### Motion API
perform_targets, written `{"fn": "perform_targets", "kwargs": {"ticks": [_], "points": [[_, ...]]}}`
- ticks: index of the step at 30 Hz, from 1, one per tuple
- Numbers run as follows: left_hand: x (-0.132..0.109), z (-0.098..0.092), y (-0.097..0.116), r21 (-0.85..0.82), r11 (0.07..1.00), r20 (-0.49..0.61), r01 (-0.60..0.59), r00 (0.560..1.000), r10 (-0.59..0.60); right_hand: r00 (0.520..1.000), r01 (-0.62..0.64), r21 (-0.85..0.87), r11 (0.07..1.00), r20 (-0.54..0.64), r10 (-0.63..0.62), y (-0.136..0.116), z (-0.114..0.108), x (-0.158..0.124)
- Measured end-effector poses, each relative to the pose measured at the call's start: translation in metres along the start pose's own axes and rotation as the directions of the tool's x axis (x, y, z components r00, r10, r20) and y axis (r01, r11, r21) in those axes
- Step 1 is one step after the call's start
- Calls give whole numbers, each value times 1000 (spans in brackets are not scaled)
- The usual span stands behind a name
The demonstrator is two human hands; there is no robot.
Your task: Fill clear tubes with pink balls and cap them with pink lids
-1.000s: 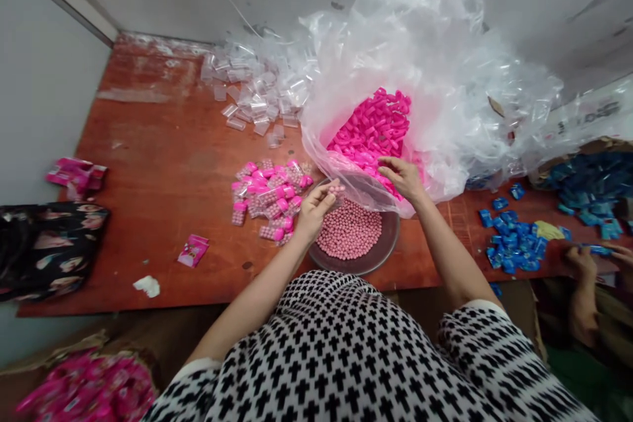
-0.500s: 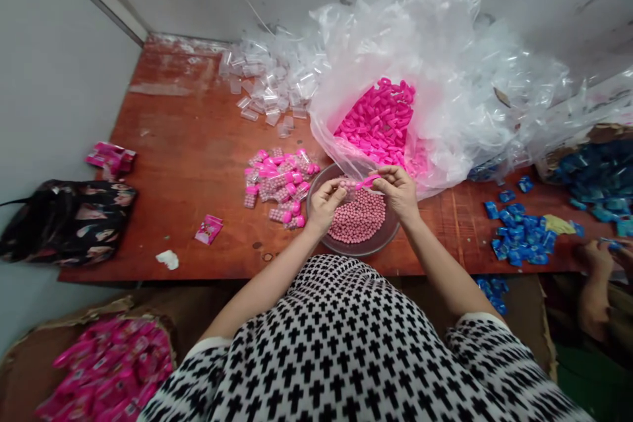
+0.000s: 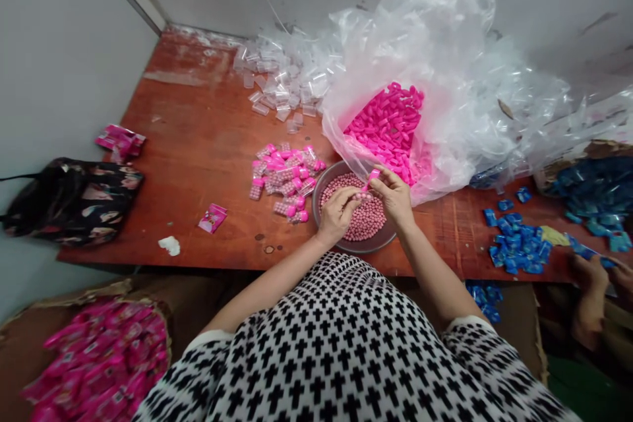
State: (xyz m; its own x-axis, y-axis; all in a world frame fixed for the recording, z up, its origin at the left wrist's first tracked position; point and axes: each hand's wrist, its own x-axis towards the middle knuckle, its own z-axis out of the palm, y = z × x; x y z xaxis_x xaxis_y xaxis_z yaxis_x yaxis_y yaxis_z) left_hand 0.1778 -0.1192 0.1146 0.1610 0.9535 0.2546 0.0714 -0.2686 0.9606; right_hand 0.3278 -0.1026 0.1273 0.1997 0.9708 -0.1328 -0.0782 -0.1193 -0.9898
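In the head view, the right hand (image 3: pixel 395 196) has come from the bag mouth, where it was a second ago, to meet the left hand (image 3: pixel 337 216), and the pink cap (image 3: pixel 374 175) it holds, lying nearly level half a second ago, now tilts upward. The left fingers are clamped on a small container of beads (image 3: pixel 364 196), largely hidden by the hand; the right fingers are pinched on the cap, right at the container's end, though whether the two are joined cannot be told. Both pieces are held above a dark bowl (image 3: pixel 359 249) of loose pink beads (image 3: pixel 364 223). Just left of the bowl, a heap of filled containers with pink caps (image 3: pixel 289 178) lies on the reddish counter (image 3: pixel 202 138). Behind that heap lie clear containers (image 3: pixel 291 76), and beyond the bowl a translucent plastic bag (image 3: pixel 430 26) gapes around a mass of loose pink caps (image 3: pixel 388 122). Farther left are a pink packet (image 3: pixel 212 217), a white scrap (image 3: pixel 169 245) and a dark patterned bag (image 3: pixel 103 204). To the right, blue packets (image 3: pixel 519 244) are piled near a co-worker's hand (image 3: pixel 591 275) at the counter's edge.
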Motion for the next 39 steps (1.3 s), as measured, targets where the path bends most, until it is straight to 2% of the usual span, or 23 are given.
{"fn": "perform_targets", "kwargs": {"ticks": [5,10,12,16,18,21,24,28,33,39], "points": [[2,2,-4,-241,953,-29,186,980,-198,981,89,-30,996,175,-83,-9,-2,-2],[2,3,-2,-384,880,56,279,959,-279,940,80,-54,995,335,-57,-15,-10,7],[1,2,-3,-414,858,73,304,951,-302,940,87,-65,994,336,-60,-18,-14,13],[5,-2,-9,-358,879,34,316,945,-326,941,235,-170,957,286,-180,-26,-17,14],[8,-5,-12,-270,917,18,295,953,-301,913,333,-285,899,336,-232,-32,-17,10],[11,-10,-14,-139,965,36,223,975,-220,851,478,-475,739,458,-256,-38,-16,4],[12,-14,-15,-85,984,66,159,986,-154,797,566,-528,633,549,-254,-35,-18,4],[9,-16,-19,-94,982,84,166,984,-158,742,638,-484,599,594,-310,-22,-18,5],[5,-16,-21,-181,950,89,256,966,-243,679,705,-460,540,659,-324,-19,-16,1],[12,-24,-20,-248,908,258,338,926,-274,594,764,-409,499,747,-298,-23,-16,6]]}}
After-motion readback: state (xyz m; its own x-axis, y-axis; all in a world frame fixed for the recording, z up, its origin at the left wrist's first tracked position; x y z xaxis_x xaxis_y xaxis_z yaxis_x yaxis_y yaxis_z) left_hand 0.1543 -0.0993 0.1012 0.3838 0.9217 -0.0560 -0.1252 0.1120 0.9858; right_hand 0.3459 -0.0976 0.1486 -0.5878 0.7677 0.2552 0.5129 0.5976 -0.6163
